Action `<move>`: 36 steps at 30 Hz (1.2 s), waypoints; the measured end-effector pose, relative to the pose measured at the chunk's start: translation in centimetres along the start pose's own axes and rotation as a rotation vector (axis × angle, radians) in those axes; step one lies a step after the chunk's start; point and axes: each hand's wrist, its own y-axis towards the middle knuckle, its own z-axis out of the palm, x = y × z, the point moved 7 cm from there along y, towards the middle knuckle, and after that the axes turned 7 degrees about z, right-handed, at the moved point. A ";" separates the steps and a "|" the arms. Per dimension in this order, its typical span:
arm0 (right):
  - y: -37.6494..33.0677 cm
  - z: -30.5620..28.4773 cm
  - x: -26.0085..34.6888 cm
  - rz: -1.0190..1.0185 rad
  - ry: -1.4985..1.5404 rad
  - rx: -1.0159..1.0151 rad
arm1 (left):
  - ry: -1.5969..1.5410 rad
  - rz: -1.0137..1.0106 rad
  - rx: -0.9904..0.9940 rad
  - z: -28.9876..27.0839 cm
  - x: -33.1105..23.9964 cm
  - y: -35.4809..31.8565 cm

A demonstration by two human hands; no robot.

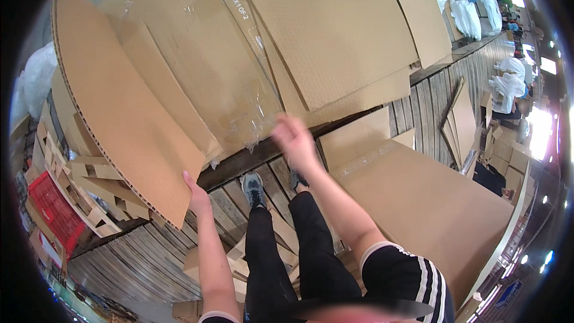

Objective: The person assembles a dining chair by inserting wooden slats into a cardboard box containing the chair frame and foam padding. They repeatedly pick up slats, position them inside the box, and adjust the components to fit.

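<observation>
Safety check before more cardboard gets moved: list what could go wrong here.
1. The left hand grips the big cardboard sheet by one lower corner only; it might bend or slip.
2. The right hand is blurred beside the loose clear plastic wrap; it could snag there.
3. The shoes stand on a slatted pallet with cardboard scraps nearby, a likely trip hazard.

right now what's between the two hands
In the head view, between the left hand and right hand lie wrinkled clear plastic film and the cardboard stack's edge.
</observation>
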 end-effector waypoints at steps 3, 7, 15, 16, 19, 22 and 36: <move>9.9 -13.1 -14.7 0.584 0.517 -0.669 | -0.034 -0.077 0.081 0.0 -0.1 0.2; 18.0 -19.4 -22.8 0.697 0.510 -0.836 | -0.131 -0.169 -0.004 -1.5 2.6 0.8; 19.8 -17.7 -21.2 0.587 0.663 -0.870 | -0.220 -0.186 -0.058 -2.8 4.6 1.4; 18.4 -17.6 -21.4 0.470 0.799 -0.810 | -0.206 -0.175 -0.058 -2.6 3.7 1.3; 11.9 -16.9 -24.2 0.343 0.896 -0.802 | -0.132 -0.217 -0.073 -2.3 1.5 0.6; 6.7 -15.0 -28.5 0.473 0.871 -0.893 | -0.094 -0.236 -0.065 -2.0 0.2 0.2; 6.5 -14.1 -20.0 0.515 1.450 -0.335 | -0.278 -0.474 0.061 -2.7 0.7 -0.2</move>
